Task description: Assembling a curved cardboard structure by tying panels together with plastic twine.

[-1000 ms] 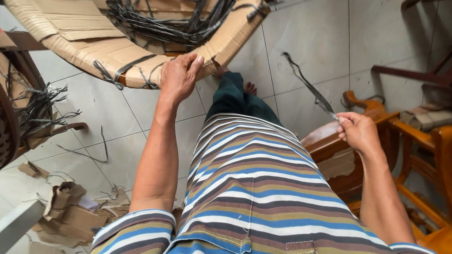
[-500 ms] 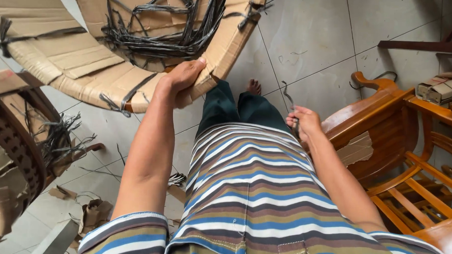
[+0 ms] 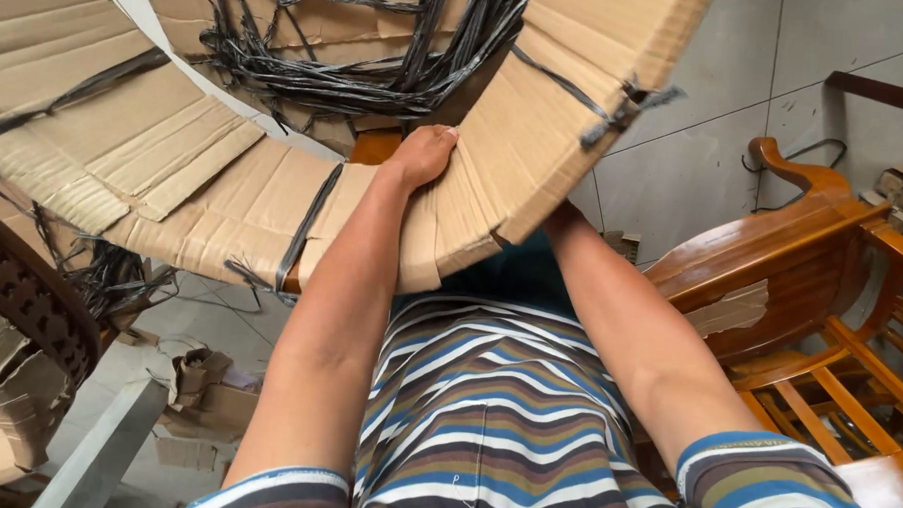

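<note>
Overhead, left hand (image 3: 422, 155) on cardboard wrapping (image 3: 214, 191).

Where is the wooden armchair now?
In the head view, the wooden armchair stands at the right, beside the right forearm, below the cardboard-wrapped piece.

Tan cardboard wrapping (image 3: 224, 191) bound with black straps (image 3: 378, 71), a blue-brown-white striped shirt (image 3: 486, 415), and a glossy reddish-brown wooden chair (image 3: 802, 246).

A furniture workshop: wooden chairs (image 3: 820, 297), cardboard wrapping (image 3: 224, 176), black strapping (image 3: 379, 51) and scraps (image 3: 206, 396) on tiled floor (image 3: 697, 112).
</note>
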